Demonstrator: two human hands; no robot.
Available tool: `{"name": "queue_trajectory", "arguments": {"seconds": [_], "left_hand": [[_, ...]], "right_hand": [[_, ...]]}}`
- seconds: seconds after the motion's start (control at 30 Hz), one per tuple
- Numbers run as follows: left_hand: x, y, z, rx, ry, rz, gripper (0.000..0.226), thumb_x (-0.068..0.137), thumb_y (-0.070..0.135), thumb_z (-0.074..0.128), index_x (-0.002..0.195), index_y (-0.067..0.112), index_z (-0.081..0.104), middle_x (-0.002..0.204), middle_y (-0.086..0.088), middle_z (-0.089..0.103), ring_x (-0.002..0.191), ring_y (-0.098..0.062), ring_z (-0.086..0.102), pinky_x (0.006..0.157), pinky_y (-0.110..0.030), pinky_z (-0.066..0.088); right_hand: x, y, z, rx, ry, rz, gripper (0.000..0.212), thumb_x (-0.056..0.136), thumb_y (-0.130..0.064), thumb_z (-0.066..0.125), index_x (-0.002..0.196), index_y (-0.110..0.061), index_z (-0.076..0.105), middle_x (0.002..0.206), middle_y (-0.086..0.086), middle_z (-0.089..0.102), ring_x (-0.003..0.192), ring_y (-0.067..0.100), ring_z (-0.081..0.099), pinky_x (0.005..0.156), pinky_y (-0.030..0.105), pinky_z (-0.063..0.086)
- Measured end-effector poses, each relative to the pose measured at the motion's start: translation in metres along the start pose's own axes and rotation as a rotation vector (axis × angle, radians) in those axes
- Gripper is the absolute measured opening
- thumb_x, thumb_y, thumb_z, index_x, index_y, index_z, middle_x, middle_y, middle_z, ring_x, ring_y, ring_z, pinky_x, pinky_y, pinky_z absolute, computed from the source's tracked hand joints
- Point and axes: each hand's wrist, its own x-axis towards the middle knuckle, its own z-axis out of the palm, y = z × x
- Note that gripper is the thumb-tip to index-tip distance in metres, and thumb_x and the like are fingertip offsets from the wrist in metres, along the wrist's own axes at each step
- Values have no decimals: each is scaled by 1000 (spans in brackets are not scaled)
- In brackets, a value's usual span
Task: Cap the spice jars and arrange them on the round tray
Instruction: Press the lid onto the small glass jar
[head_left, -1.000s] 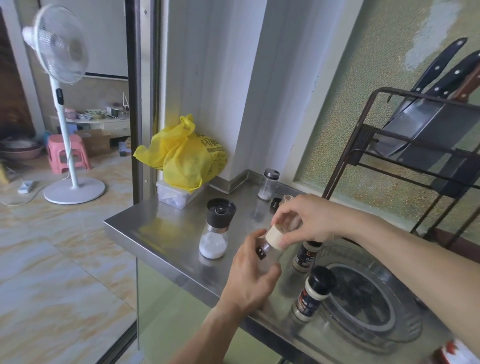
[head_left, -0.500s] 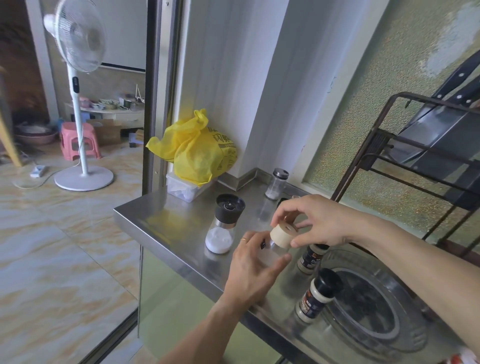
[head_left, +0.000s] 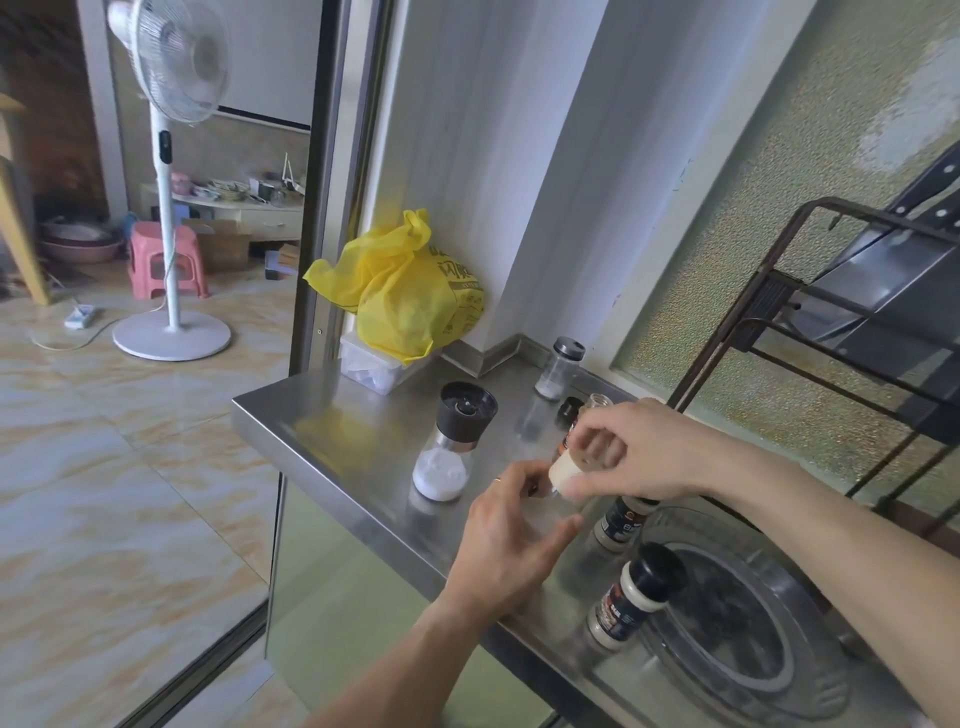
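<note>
Right hand (head_left: 631, 449) rotated on cream cap (head_left: 566, 470) | fingers pinching it | left hand (head_left: 511, 540) grips jar (head_left: 540, 512)

Right hand (head_left: 631, 449) has rolled over the beige cap (head_left: 565, 470).

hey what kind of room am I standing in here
Most likely a home kitchen corner: a steel counter holding spice jars, like the salt grinder, and knives on a rack at the window.

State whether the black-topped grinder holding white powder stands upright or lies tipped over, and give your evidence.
Upright. The grinder stands on its glass base on the steel counter, black top uppermost, with the white powder settled at the bottom.
</note>
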Motion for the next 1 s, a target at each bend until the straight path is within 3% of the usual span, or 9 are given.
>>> {"name": "queue_trajectory", "arguments": {"seconds": [0.1, 0.2, 0.3, 0.37, 0.43, 0.53, 0.7, 0.83, 1.0], "left_hand": [[1, -1, 0, -5, 12, -3, 48, 85, 45, 80, 124, 24, 62, 111, 15, 69, 104, 0, 63, 88, -13, 47], [0, -3, 1, -5, 11, 5, 48, 84, 43, 81, 124, 23, 62, 113, 14, 70, 105, -3, 64, 91, -19, 50], [0, -2, 2, -6, 15, -2, 50, 82, 49, 79, 123, 26, 62, 113, 16, 70, 105, -2, 64, 91, -19, 50], [-1, -2, 2, 12, 3, 5, 48, 82, 48, 79, 122, 28, 61, 112, 18, 69, 104, -2, 64, 90, -16, 49], [-1, -1, 3, 23, 4, 9, 48, 82, 49, 79, 121, 30, 60, 110, 19, 69, 103, -1, 64, 88, -13, 48], [-1, 0, 2, 5, 15, 4, 49, 81, 52, 78, 121, 29, 62, 108, 22, 68, 102, 1, 64, 87, -10, 46], [-3, -2, 4, 38, -6, 12, 49, 81, 47, 82, 121, 26, 62, 110, 19, 71, 102, -1, 65, 88, -17, 49], [-3, -2, 5, 33, 11, -13, 48, 81, 54, 78, 119, 32, 60, 110, 23, 69, 104, -1, 66, 89, -24, 53], [-4, -1, 3, 66, 30, -62, 45, 83, 46, 79, 120, 31, 59, 111, 20, 70, 106, -4, 66, 93, -35, 55]], "right_hand": [[0, 0, 0, -19, -50, -38, 44, 67, -48, 85, 106, -40, 68, 84, -17, 72, 72, 2, 67, 70, 18, 56], [2, 1, 0, -107, 5, 2, 45, 70, -65, 75, 102, -33, 72, 88, -13, 73, 78, 1, 67, 77, 25, 56], [2, 0, 0, -58, -61, -26, 47, 71, -52, 82, 113, -39, 65, 100, -14, 70, 77, -2, 66, 69, 12, 50], [1, -1, 1, -122, -9, 4, 38, 74, -62, 74, 98, -33, 71, 89, -11, 72, 75, 0, 65, 69, 19, 52], [0, -3, 1, -127, 10, 26, 49, 68, -72, 69, 99, -33, 70, 86, -12, 72, 74, -3, 63, 67, 22, 51], [-3, -2, 2, -49, -51, -12, 51, 62, -55, 83, 107, -41, 66, 84, -19, 70, 68, -10, 62, 61, 14, 44], [-1, -5, 3, -107, 4, 18, 41, 67, -60, 77, 95, -30, 73, 79, -13, 72, 74, 1, 66, 72, 25, 56], [-5, -8, 4, -77, -16, 0, 48, 59, -56, 83, 100, -34, 70, 77, -15, 72, 66, -5, 65, 71, 26, 57], [-6, -18, 14, -89, 88, 32, 51, 66, -60, 80, 106, -28, 74, 85, -10, 71, 84, 9, 64, 82, 31, 57]]}}
